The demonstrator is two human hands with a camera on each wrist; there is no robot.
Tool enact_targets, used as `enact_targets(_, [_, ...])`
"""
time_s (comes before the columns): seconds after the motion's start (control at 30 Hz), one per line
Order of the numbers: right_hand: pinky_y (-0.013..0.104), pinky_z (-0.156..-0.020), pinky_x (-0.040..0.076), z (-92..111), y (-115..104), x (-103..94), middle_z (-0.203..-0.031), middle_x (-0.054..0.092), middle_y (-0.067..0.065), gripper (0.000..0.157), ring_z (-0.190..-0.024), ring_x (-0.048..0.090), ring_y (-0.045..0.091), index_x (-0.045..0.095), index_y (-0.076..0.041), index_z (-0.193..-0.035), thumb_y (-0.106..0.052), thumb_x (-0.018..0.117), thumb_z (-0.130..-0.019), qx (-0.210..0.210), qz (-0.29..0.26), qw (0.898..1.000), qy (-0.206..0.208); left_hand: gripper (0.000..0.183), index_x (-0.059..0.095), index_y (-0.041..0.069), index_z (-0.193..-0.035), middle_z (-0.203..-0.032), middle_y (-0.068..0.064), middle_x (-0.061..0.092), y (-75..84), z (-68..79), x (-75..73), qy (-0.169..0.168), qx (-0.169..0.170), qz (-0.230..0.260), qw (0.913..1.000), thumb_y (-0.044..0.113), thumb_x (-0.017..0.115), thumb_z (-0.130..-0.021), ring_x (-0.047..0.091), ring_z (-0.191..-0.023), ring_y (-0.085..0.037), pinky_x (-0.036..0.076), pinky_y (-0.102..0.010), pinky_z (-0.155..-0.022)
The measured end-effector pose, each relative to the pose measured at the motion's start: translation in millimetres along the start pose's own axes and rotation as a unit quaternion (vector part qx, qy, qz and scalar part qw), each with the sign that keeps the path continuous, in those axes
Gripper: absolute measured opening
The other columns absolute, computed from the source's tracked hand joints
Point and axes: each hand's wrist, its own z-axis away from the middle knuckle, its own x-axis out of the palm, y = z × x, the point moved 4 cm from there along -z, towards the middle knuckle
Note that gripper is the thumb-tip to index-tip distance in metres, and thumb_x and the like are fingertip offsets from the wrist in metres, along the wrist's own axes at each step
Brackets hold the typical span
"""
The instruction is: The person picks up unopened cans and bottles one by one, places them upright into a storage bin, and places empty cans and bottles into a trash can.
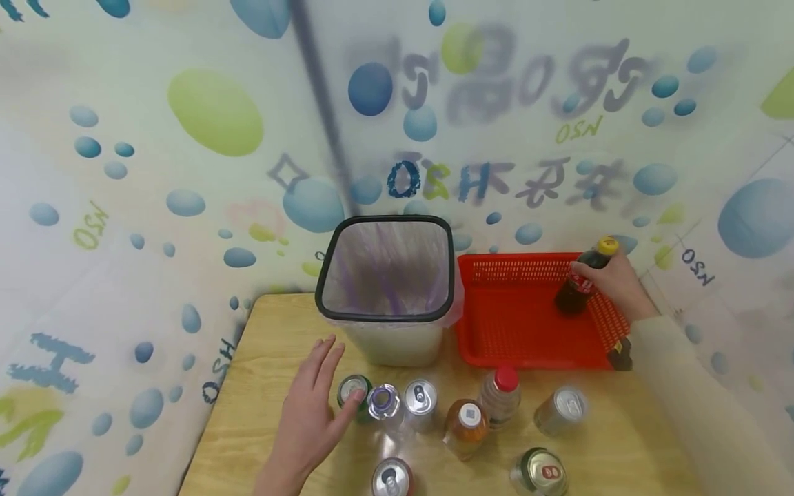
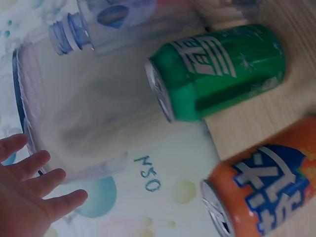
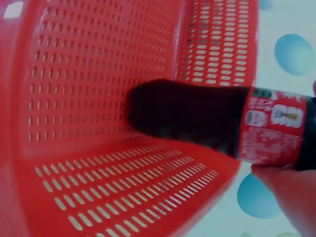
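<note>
My right hand [image 1: 615, 284] grips a dark cola bottle [image 1: 571, 295] with a yellow cap and red label. The bottle leans inside the red plastic basket [image 1: 509, 337], at its right end; the right wrist view shows its dark base [image 3: 173, 111] near the perforated floor. My left hand [image 1: 309, 406] has its fingers spread and holds nothing. It is nearest to a green can [image 2: 222, 71], which stands beside a clear bottle [image 1: 383, 403] without a cap. An orange can [image 2: 266, 185] shows in the left wrist view.
A lined bin [image 1: 397, 348] with a black rim stands left of the basket. Along the front are a silver can [image 1: 420, 399], an amber bottle [image 1: 466, 430], a red-capped bottle [image 1: 501, 396], another silver can [image 1: 561, 411] and a green-and-gold can [image 1: 541, 472]. A patterned wall rises behind.
</note>
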Motion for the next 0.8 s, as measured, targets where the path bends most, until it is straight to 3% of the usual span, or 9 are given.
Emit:
enact_targets(0.17, [0.066, -0.105, 0.037, -6.1, 3.8, 2.5, -0.139, 0.036, 0.04, 0.093, -0.126, 0.041, 0.054, 0.012, 0.014, -0.151, -0.048, 0.062, -0.102, -0.012, 0.02, 0.999, -0.031, 0.069, 0.058, 0.001, -0.142, -0.149, -0.019, 0.053, 21.1, -8.2, -4.5, 0.011, 0.036, 0.007, 0.9993, 0.058, 0.044, -0.106, 0.05, -0.136, -0.042, 0.044, -0.06, -0.103])
enact_targets(0.33, [0.062, -0.1, 0.039, -10.1, 7.4, -2.2, -0.134, 0.039, 0.038, 0.102, -0.121, 0.044, 0.052, 0.006, 0.014, -0.154, -0.053, 0.061, -0.1, -0.018, 0.038, 0.998, -0.041, 0.062, 0.061, 0.002, -0.139, -0.145, -0.02, 0.056, 39.9, -23.9, -6.2, 0.046, 0.089, 0.025, 0.9947, 0.053, 0.048, -0.107, 0.055, -0.132, -0.04, 0.045, -0.055, -0.102])
enact_targets(0.43, [0.063, -0.101, 0.038, -8.0, 10.6, -6.0, -0.135, 0.037, 0.038, 0.103, -0.122, 0.042, 0.053, 0.003, 0.013, -0.155, -0.053, 0.061, -0.1, -0.021, 0.037, 0.998, -0.037, 0.059, 0.06, 0.002, -0.139, -0.145, -0.02, 0.056, 45.6, -32.5, -7.5, 0.054, 0.103, 0.029, 0.9928, 0.051, 0.049, -0.107, 0.054, -0.133, -0.039, 0.047, -0.056, -0.101])
enact_targets(0.53, [0.068, -0.105, 0.036, -2.2, 12.8, -9.5, -0.143, 0.03, 0.043, 0.104, -0.129, 0.038, 0.057, 0.001, 0.013, -0.156, -0.051, 0.062, -0.101, -0.023, 0.038, 0.999, -0.032, 0.059, 0.059, 0.002, -0.14, -0.147, -0.02, 0.054, 43.8, -42.1, -10.4, 0.054, 0.101, 0.029, 0.993, 0.05, 0.047, -0.107, 0.052, -0.135, -0.039, 0.048, -0.057, -0.102])
enact_targets(0.67, [0.075, -0.109, 0.029, 11.6, 8.2, -12.6, -0.16, 0.005, 0.044, 0.109, -0.141, 0.021, 0.065, -0.012, 0.006, -0.159, -0.049, 0.062, -0.101, -0.026, 0.036, 0.998, -0.045, 0.06, 0.054, 0.003, -0.144, -0.153, -0.02, 0.048, 32.0, -58.6, -18.8, 0.036, 0.092, 0.033, 0.9946, 0.049, 0.045, -0.108, 0.048, -0.139, -0.039, 0.046, -0.06, -0.105])
enact_targets(0.8, [0.079, -0.108, 0.022, 35.7, -7.0, -15.1, -0.164, -0.009, 0.039, 0.108, -0.144, 0.009, 0.067, -0.02, 0.002, -0.159, -0.047, 0.059, -0.104, -0.04, 0.052, 0.996, -0.066, 0.058, 0.05, 0.002, -0.149, -0.159, -0.019, 0.04, 15.6, -79.0, -32.8, 0.017, 0.067, 0.052, 0.9963, 0.039, 0.057, -0.105, 0.047, -0.14, -0.039, 0.047, -0.06, -0.105])
